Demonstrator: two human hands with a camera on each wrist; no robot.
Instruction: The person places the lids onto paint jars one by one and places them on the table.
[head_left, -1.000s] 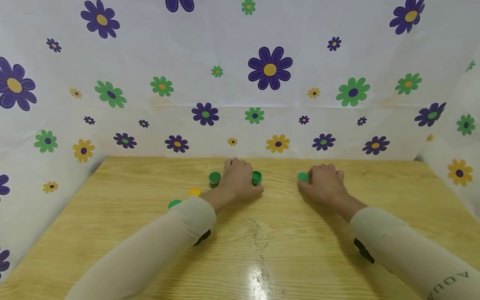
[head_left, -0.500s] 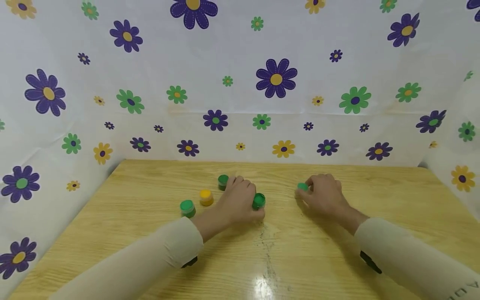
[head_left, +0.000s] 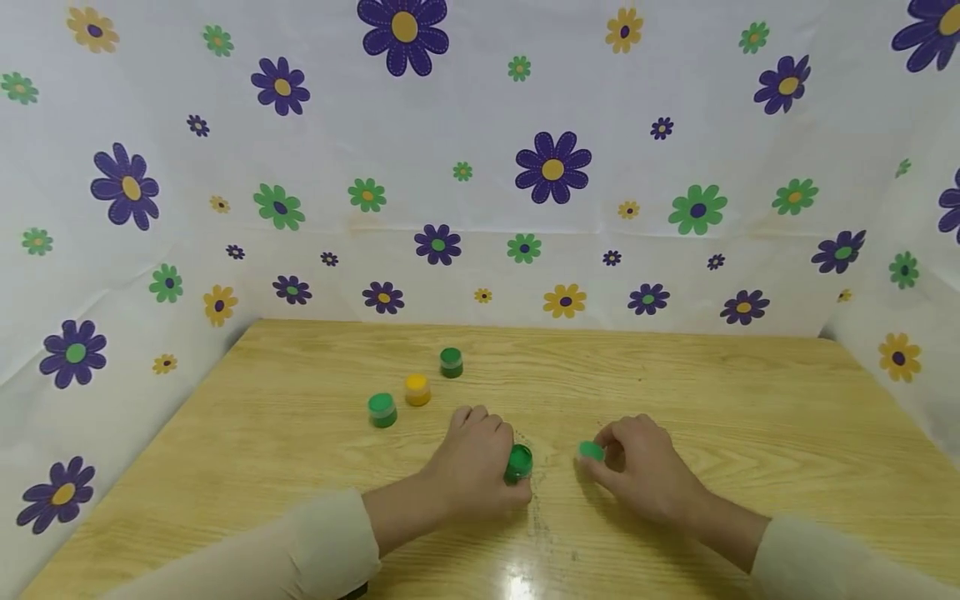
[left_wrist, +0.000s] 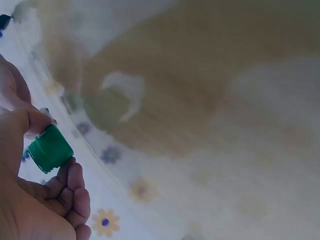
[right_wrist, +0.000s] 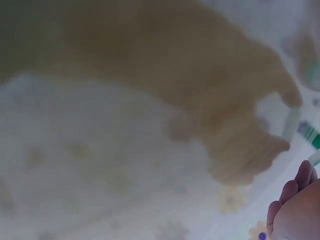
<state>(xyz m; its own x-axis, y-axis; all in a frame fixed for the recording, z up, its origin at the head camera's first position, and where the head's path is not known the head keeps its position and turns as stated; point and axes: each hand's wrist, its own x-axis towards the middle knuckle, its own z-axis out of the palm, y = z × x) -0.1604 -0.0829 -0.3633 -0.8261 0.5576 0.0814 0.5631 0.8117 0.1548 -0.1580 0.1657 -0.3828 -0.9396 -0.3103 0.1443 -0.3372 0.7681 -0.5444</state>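
In the head view, my left hand (head_left: 476,467) grips a small green jar (head_left: 520,461) between thumb and fingers, its top uncovered and green inside. The left wrist view shows the threaded rim of this jar (left_wrist: 51,149). To its right, my right hand (head_left: 648,467) pinches a light green lid (head_left: 591,451) by the edge. A gap of table lies between lid and jar. Part of the lid (right_wrist: 314,158) shows at the border of the right wrist view.
Three capped jars stand to the left on the wooden table (head_left: 300,467): a dark green jar (head_left: 451,363), a yellow jar (head_left: 417,390) and a lighter green jar (head_left: 382,410). A flower-printed white sheet (head_left: 450,108) rises behind the table and along both sides.
Both hands have come back from the far side of the table, carrying the uncovered jar and the lid, which are now slightly closer together. The three capped jars are now fully in sight.
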